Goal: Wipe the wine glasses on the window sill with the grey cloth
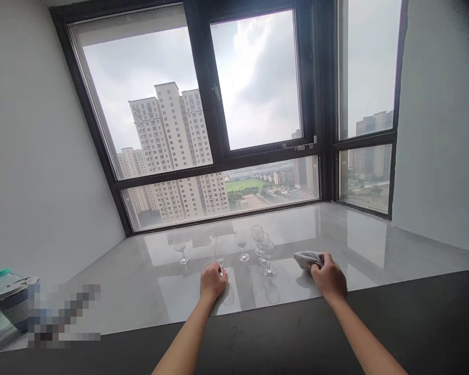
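Observation:
My left hand [213,281] is closed around a small stemmed wine glass [221,266] that stands low over the glossy sill; my fingers hide much of it. My right hand [330,277] grips a folded grey cloth [307,259], which sticks out to the left of the fingers just above the sill. Another clear glass [179,245] stands upright to the left, behind my left hand. Between my hands, a single glass [241,239] stands a little apart from a tight group of glasses, whose nearest one [269,255] is closest to my right hand.
The pale, reflective window sill [140,304] ends in a dark front edge [266,333]. A container with a green-topped bottle [2,278] beside it stands at the far left, next to a blurred-out patch. Dark-framed windows [219,161] rise behind the glasses.

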The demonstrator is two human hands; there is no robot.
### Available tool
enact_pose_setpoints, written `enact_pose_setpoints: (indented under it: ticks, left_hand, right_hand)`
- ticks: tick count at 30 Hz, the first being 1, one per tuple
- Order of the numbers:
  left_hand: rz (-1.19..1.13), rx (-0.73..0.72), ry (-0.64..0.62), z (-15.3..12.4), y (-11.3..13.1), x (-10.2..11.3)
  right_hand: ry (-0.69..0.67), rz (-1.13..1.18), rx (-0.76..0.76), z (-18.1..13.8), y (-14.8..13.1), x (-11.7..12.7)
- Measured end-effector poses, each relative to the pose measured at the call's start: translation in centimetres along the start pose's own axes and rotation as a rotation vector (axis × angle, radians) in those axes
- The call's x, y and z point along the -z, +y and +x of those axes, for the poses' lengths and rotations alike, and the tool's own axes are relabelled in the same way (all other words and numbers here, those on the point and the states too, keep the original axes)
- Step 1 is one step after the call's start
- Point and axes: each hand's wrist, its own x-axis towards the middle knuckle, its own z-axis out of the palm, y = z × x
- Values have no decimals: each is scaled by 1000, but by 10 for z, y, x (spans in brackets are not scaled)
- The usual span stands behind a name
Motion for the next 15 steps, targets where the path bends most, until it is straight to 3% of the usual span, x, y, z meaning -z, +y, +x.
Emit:
enact_pose_setpoints:
  ticks: [15]
  left_hand:
    - [-13,3,-17,-2,3,5]
  right_hand:
    - [3,10,10,0,0,1]
